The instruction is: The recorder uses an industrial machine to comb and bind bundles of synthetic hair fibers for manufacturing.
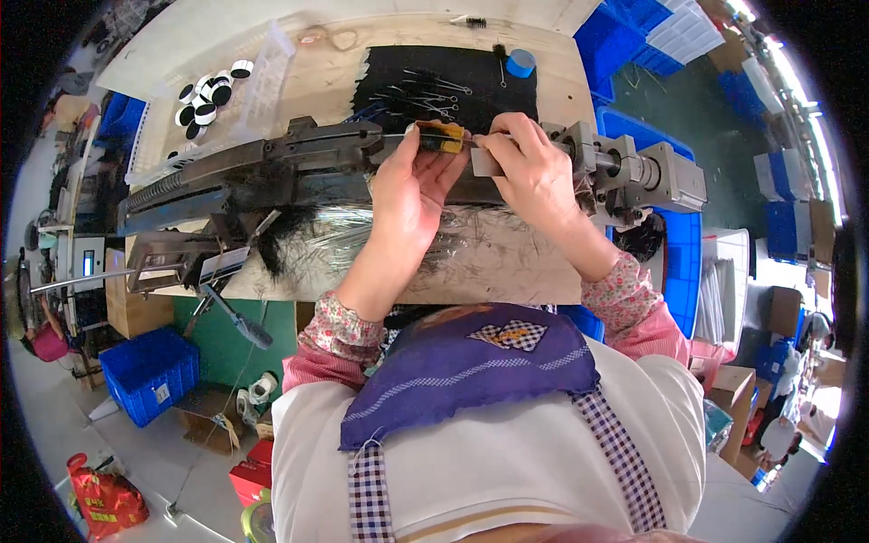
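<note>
My left hand (412, 185) is raised in front of a long metal bench machine (317, 172), palm up. Its thumb and fingers hold a small yellow-and-black piece (442, 137); I cannot make out its kind. My right hand (532, 167) is closed at that piece's right end, with thumb and fingertips pinched together. A small flat grey plate (486, 163) shows beside the right fingertips; whether the hand grips it or it belongs to the machine, I cannot tell. Behind my hands, several wire brushes with looped ends (439, 95) lie on a black cloth (385, 68).
A blue tape roll (520, 62) stands on the cloth's far right corner. At the back left, a clear basket (276, 68) holds several black-and-white rolls (206, 113). Loose dark bristles (317, 235) litter the near bench. A metal clamp arm (222, 262) juts out at left.
</note>
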`<state>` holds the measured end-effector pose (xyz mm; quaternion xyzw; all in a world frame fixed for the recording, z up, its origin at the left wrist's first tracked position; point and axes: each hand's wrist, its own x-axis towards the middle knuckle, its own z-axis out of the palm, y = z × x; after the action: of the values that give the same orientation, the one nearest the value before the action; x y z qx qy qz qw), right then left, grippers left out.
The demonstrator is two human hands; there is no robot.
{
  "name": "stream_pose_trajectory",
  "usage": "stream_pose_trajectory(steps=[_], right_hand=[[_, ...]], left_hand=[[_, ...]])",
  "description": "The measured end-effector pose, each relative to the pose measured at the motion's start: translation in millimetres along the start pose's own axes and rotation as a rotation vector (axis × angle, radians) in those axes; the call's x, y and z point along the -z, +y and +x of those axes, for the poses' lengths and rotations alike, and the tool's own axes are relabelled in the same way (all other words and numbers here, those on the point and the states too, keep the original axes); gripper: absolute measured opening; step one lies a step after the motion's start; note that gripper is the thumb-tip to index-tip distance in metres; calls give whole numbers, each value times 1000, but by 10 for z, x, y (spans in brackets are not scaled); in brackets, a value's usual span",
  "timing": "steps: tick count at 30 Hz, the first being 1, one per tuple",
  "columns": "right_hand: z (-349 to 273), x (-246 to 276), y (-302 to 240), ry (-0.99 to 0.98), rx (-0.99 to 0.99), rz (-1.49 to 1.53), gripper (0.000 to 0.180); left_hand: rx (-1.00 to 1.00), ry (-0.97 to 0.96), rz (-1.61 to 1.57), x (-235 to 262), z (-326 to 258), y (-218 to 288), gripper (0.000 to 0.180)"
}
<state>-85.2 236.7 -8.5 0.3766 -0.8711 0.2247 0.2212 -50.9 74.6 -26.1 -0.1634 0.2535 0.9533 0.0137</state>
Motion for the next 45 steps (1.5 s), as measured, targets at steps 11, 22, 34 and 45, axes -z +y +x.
stream_pose_trajectory(steps=[11, 22, 34, 45], right_hand=[[-70, -139, 7, 89, 27, -94, 36], [-19, -200, 14, 157, 58, -183, 32], [220, 126, 53, -135, -47, 10, 31], [345, 19, -211, -99, 133, 87, 31]], left_hand=[[39, -8, -62, 49, 14, -6, 25], [37, -20, -45, 76, 24, 14, 28], [42, -133, -176, 155, 27, -68, 36], [105, -220, -284, 251, -40, -95, 60]])
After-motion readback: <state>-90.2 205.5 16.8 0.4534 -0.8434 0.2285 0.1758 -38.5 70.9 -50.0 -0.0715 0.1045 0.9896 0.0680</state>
